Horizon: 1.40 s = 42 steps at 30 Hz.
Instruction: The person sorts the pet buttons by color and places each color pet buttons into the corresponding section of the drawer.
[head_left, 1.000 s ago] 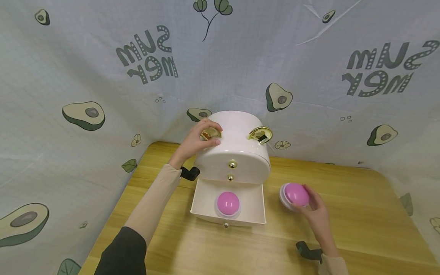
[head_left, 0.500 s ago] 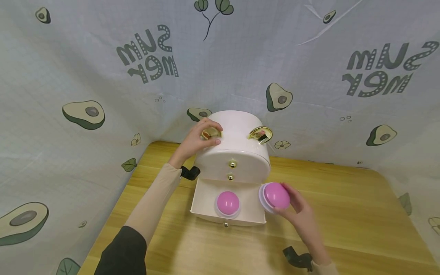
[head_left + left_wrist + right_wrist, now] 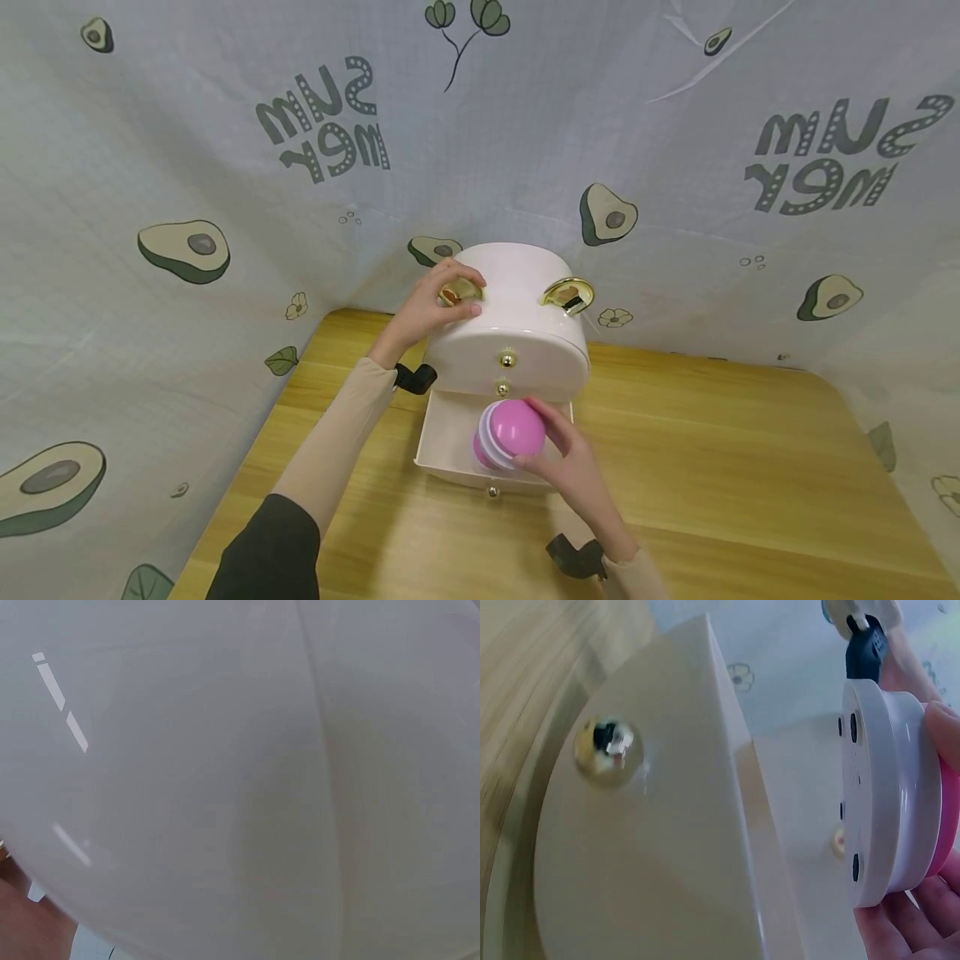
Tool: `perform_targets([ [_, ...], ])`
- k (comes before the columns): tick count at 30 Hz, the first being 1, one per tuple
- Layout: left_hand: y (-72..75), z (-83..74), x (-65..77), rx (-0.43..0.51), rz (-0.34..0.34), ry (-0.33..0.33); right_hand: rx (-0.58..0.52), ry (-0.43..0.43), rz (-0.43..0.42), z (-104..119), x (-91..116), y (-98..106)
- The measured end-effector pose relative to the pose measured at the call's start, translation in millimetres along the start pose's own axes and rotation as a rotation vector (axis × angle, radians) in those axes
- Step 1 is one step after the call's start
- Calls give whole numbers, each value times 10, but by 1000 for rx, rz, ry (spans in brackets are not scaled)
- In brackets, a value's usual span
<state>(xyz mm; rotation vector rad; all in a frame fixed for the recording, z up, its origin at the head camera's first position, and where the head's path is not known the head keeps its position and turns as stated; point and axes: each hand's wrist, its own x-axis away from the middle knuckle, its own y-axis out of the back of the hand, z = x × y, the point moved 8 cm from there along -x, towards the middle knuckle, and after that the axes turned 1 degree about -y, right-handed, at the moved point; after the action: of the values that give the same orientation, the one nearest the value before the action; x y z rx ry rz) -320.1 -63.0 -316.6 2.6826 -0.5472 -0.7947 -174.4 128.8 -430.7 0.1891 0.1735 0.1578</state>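
Observation:
A white drawer box (image 3: 517, 267) with two gold ears stands on the table, its bottom drawer (image 3: 442, 429) pulled out. My left hand (image 3: 423, 308) grips the left gold ear (image 3: 461, 291) on top between thumb and fingers. The box's glossy wall (image 3: 187, 787) fills the left wrist view. Over the drawer, my right hand (image 3: 573, 467) holds a pink-domed button (image 3: 519, 427) by its edge, tilted. Its white base (image 3: 874, 795) faces the drawer front in the right wrist view. Beneath it a second pink-domed button (image 3: 480, 452) lies in the drawer, mostly covered.
The wooden table (image 3: 712, 467) spreads to both sides of the box. Behind hangs a pale curtain (image 3: 675, 292) printed with avocados. A gold knob (image 3: 492, 492) sticks out from the drawer front, and a second gold ear (image 3: 567, 295) rises at the box's right.
The right hand has carried the pink-domed button from the table at the right leftward, over the open drawer. The left hand has stayed at the ear.

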Motion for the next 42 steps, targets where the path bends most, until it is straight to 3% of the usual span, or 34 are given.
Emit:
perform_targets([
  [7, 6, 6, 4, -13, -1, -11, -8, 76, 57, 117, -137, -323],
  [19, 12, 11, 3, -21, -7, -13, -1, -18, 128, -8, -251, -735],
  [29, 4, 11, 4, -17, -4, -13, 137, -12, 136, -112, -300, -818],
  [36, -3, 18, -5, -9, -2, -9, 316, 75, 140, -84, -304, -815],
  [42, 0, 22, 0, -1, 1, -7, 311, 76, 148, -83, -258, -781],
])
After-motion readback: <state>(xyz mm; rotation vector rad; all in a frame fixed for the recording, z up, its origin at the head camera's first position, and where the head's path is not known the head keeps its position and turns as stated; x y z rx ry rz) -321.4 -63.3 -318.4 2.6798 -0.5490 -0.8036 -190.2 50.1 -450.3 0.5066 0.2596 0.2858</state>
